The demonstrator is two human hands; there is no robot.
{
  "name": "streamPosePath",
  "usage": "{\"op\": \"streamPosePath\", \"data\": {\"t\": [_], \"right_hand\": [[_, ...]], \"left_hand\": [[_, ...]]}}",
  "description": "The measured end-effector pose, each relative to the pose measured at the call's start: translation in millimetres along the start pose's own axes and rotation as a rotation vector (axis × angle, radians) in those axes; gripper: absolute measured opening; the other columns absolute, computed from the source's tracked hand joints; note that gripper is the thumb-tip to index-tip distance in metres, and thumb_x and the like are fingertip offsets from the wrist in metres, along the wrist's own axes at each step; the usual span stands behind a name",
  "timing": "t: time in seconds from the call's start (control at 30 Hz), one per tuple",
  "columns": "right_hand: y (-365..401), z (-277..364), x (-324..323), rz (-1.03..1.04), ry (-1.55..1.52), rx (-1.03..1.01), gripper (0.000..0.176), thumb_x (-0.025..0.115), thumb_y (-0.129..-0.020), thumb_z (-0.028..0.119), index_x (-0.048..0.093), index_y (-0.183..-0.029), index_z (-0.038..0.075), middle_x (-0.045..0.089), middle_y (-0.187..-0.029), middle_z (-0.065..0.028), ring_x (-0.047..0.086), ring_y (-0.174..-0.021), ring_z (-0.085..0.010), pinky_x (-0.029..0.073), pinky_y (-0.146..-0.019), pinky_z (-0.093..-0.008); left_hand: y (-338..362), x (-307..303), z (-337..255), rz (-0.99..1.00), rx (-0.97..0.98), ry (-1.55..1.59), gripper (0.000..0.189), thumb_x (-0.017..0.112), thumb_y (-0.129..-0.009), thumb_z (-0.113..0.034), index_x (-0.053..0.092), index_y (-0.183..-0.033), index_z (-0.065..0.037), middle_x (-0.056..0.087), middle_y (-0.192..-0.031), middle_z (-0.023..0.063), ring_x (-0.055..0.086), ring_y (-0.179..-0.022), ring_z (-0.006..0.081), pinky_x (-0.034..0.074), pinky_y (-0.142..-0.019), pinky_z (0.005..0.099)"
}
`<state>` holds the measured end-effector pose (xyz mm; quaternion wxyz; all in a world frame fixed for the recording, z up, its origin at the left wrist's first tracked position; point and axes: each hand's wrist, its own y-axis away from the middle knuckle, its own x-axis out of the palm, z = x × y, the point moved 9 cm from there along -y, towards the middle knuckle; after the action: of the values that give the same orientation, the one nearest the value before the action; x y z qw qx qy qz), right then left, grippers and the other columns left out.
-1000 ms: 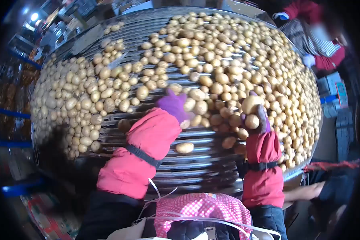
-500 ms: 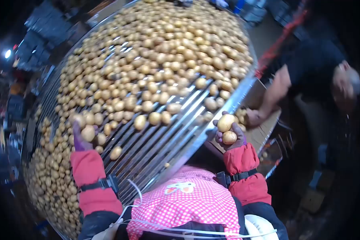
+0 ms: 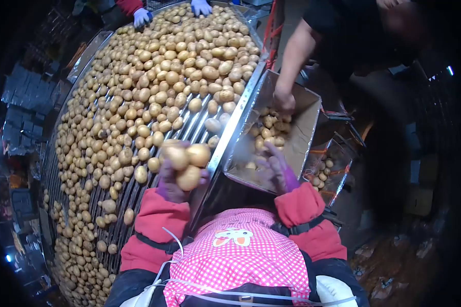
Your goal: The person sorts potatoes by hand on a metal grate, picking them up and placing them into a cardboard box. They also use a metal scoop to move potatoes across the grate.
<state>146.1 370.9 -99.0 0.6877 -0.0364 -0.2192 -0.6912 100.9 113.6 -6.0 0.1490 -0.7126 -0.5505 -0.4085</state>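
Your left hand [image 3: 171, 189] grips three potatoes [image 3: 188, 177] in a cluster above the slatted worktop [image 3: 195, 126], just left of its metal rim [image 3: 236, 124], while your right hand [image 3: 279, 171] is open, fingers spread and slightly blurred, at the near edge of the box [image 3: 306, 123]. Inside that box you have a small heap of loose potatoes [image 3: 270, 131], with another person's bare hand [image 3: 284, 101] reaching in at it; across your worktop many more lie spread, and at its far end are a co-worker's gloved hands [image 3: 202, 7].
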Motion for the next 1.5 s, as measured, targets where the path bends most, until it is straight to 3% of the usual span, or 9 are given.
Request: {"op": "streamPosePath", "data": {"t": [0.1, 0.23, 0.37, 0.6, 0.93, 1.03, 1.2, 1.37, 1.5], "right_hand": [[24.8, 18.0, 81.5, 0.103, -0.391, 0.090, 0.078, 0.061, -0.091, 0.048, 0.029, -0.149, 0.008, 0.045, -0.143, -0.0127, 0.050, -0.125, -0.0288, 0.043, -0.104, -0.0435], [26.8, -43.9, 41.8, 0.144, -0.981, 0.189, 0.070, 0.062, -0.089, 0.045, 0.039, -0.143, 0.008, 0.049, -0.140, -0.0150, 0.052, -0.125, -0.0321, 0.046, -0.102, -0.0471], [22.5, 5.2, 30.8, 0.146, -1.338, 0.072, 0.065, 0.055, -0.086, 0.055, 0.046, -0.133, 0.009, 0.050, -0.135, -0.0225, 0.050, -0.120, -0.0446, 0.048, -0.093, -0.0592], [52.4, 27.0, -51.5, -0.149, -1.143, 0.007, 0.057, 0.060, -0.078, 0.066, 0.062, -0.107, 0.017, 0.053, -0.128, -0.0226, 0.053, -0.109, -0.0479, 0.051, -0.076, -0.0505], [128.9, 24.0, -266.6, -1.038, -0.388, -0.148, 0.044, 0.062, -0.088, 0.030, 0.053, -0.128, 0.014, 0.056, -0.119, -0.0172, 0.060, -0.095, -0.0266, 0.054, -0.078, -0.0353], [94.9, 14.3, -247.0, -0.610, 0.075, -0.237, 0.055, 0.066, -0.086, 0.010, 0.046, -0.138, 0.010, 0.056, -0.117, -0.0124, 0.062, -0.095, -0.0194, 0.053, -0.081, -0.0282], [43.1, 83.4, 6.4, -0.105, 0.693, -0.311, 0.073, 0.077, -0.075, 0.006, 0.044, -0.140, 0.006, 0.055, -0.130, -0.0097, 0.056, -0.117, -0.0192, 0.046, -0.098, -0.0314], [59.0, 80.6, -55.0, -0.333, 0.406, -0.239, 0.061, 0.071, -0.075, 0.003, 0.049, -0.132, 0.004, 0.059, -0.115, -0.0086, 0.060, -0.105, -0.0178, 0.048, -0.092, -0.0303], [87.2, 73.3, -134.6, -0.516, 0.244, -0.167, 0.057, 0.069, -0.077, 0.000, 0.051, -0.130, 0.013, 0.058, -0.098, -0.0057, 0.053, -0.061, -0.0076, 0.045, -0.051, -0.0216]], "left_hand": [[-35.6, 9.0, 54.9, 0.203, -0.199, -1.119, 0.068, 0.076, -0.074, -0.049, 0.054, -0.127, -0.011, 0.059, -0.116, 0.0146, 0.063, -0.084, 0.0247, 0.053, -0.069, 0.0341], [-20.8, 111.2, 68.8, 0.311, 0.164, -1.789, 0.066, 0.077, -0.078, -0.033, 0.050, -0.132, -0.006, 0.058, -0.123, 0.0112, 0.060, -0.109, 0.0241, 0.050, -0.089, 0.0300], [-38.4, 85.6, 92.6, 0.215, -0.048, -0.915, 0.058, 0.069, -0.088, -0.037, 0.049, -0.133, -0.008, 0.055, -0.126, 0.0107, 0.060, -0.109, 0.0258, 0.052, -0.088, 0.0349], [-42.8, 71.3, 120.1, -0.016, -0.538, 0.203, 0.046, 0.057, -0.096, -0.032, 0.048, -0.134, -0.009, 0.056, -0.130, 0.0151, 0.060, -0.109, 0.0299, 0.055, -0.085, 0.0396], [-44.4, 87.0, 123.6, 0.204, -0.505, 0.207, 0.060, 0.066, -0.088, -0.021, 0.039, -0.140, -0.009, 0.044, -0.142, 0.0160, 0.056, -0.114, 0.0296, 0.049, -0.097, 0.0407], [-45.7, 91.1, 126.2, 0.223, -0.448, 0.153, 0.071, 0.067, -0.087, -0.017, 0.029, -0.147, -0.008, 0.033, -0.149, 0.0175, 0.049, -0.125, 0.0318, 0.044, -0.106, 0.0420], [-45.4, 105.5, 150.2, 0.352, -0.359, -0.236, 0.086, 0.058, -0.096, -0.035, 0.001, -0.154, -0.007, 0.012, -0.158, 0.0204, 0.020, -0.146, 0.0314, 0.019, -0.119, 0.0397], [-33.9, 122.0, 135.0, 0.437, -0.369, -0.007, 0.088, 0.052, -0.097, -0.045, -0.004, -0.154, -0.007, 0.005, -0.160, 0.0193, 0.010, -0.148, 0.0306, 0.014, -0.120, 0.0430], [-51.5, 54.7, 104.9, 0.222, -0.285, -0.090, 0.075, 0.056, -0.095, -0.043, 0.020, -0.151, -0.008, 0.026, -0.153, 0.0158, 0.032, -0.139, 0.0329, 0.028, -0.115, 0.0466]]}}
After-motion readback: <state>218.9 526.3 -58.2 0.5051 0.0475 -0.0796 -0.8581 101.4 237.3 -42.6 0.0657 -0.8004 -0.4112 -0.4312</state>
